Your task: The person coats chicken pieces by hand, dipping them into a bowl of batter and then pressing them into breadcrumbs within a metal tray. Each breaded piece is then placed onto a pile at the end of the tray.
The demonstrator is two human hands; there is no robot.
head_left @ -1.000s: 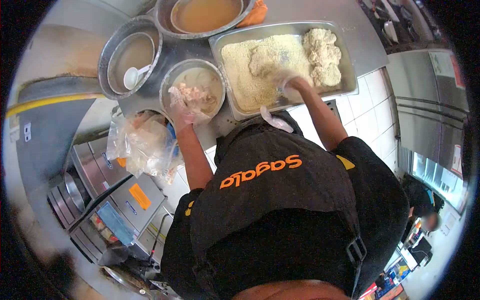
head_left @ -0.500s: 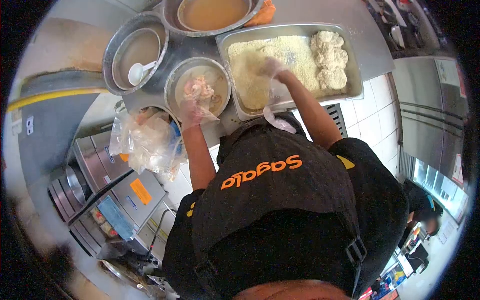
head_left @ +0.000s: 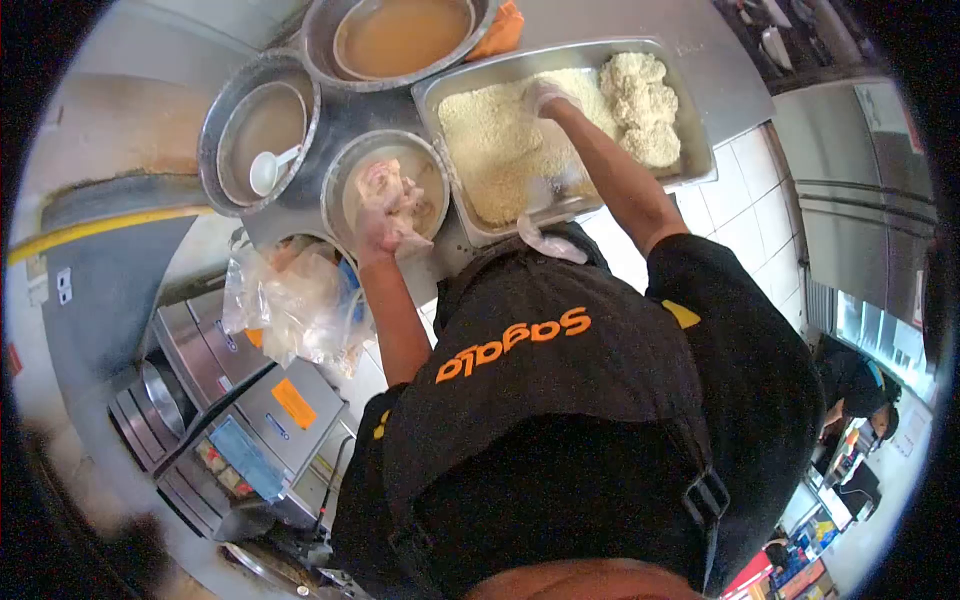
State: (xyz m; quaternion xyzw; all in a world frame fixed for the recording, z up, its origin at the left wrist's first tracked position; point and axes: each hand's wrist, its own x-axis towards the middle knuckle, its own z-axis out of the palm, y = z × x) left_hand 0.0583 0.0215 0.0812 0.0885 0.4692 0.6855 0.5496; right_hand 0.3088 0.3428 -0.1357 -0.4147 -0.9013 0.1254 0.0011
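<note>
Two gloved hands are working: your left hand (head_left: 378, 222) is gripping a raw chicken piece (head_left: 388, 188) over the batter bowl (head_left: 436, 170), while your right hand (head_left: 545, 95), loosely curled, is pressing into the breadcrumb tray (head_left: 690, 110) beside coated pieces (head_left: 640, 105).

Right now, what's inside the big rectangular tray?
The tray holds a bed of crumbs and a pile of breaded pieces. The right hand rests in the crumbs, covering whatever lies under it.
</note>
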